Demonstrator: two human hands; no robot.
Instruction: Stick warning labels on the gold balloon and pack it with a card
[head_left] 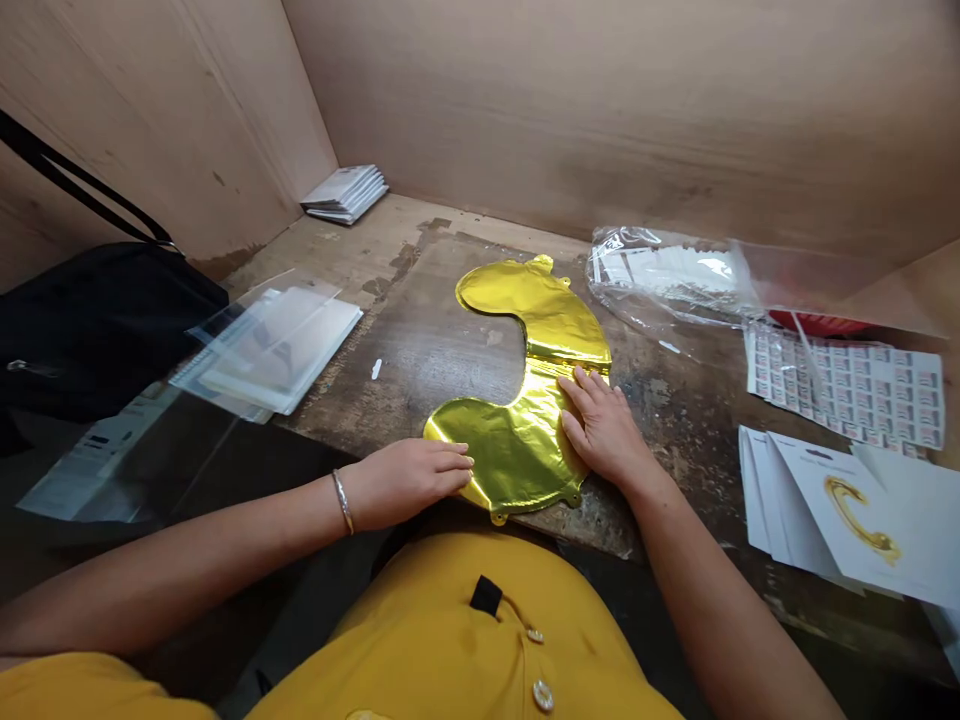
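A flat gold foil balloon [499, 445], curved like a letter C that opens to the left, lies on the worn dark tabletop. A crease runs across its right side. My left hand [412, 482] rests on its lower left end near the table's front edge, fingers stretched out flat. On the right side of the balloon, just below the crease, lies my right hand [604, 425], its fingers extended over the foil. Neither hand grips the foil; both lie on top of it.
Clear plastic sleeves [281, 345] lie at the left by a black bag [97, 320]. Folded papers [346, 193] sit in the back corner. On the right are a plastic bag of white cards [667, 268], a sticker sheet [847, 385] and white cards with a gold C [862, 510].
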